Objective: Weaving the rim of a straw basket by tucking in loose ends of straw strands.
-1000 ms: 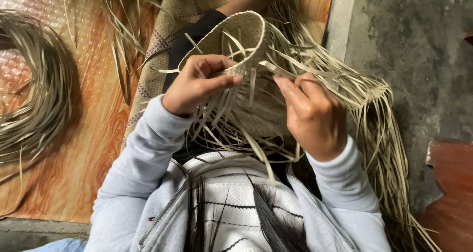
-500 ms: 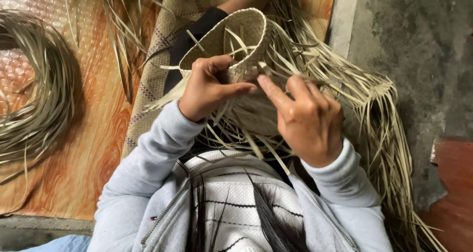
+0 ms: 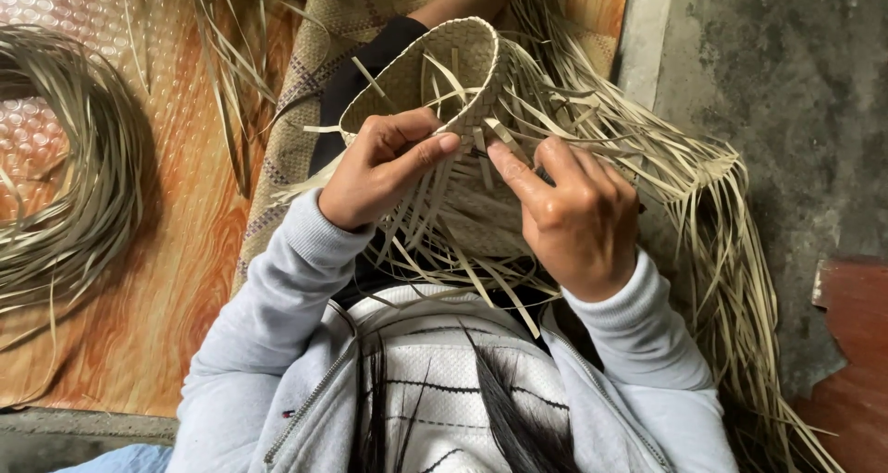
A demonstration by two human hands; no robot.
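Coiled bundle of pale dried straw strips [image 3: 65,196] cut off at left edge; reddish-brown wooden board [image 3: 851,353] cut off at right edge.

Left hand [image 3: 375,172] and right hand [image 3: 578,214] pinching (apparently).

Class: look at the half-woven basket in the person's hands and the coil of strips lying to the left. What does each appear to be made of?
Woven basket: flat, pale tan plant strips, probably dried palm leaf or reed; matte, with a checked plait and loose ends fanning out. Both the left hand and right hand pinch strips at its rim. Coil of strips: apparently the same dried fibre, slightly greener, unwoven.
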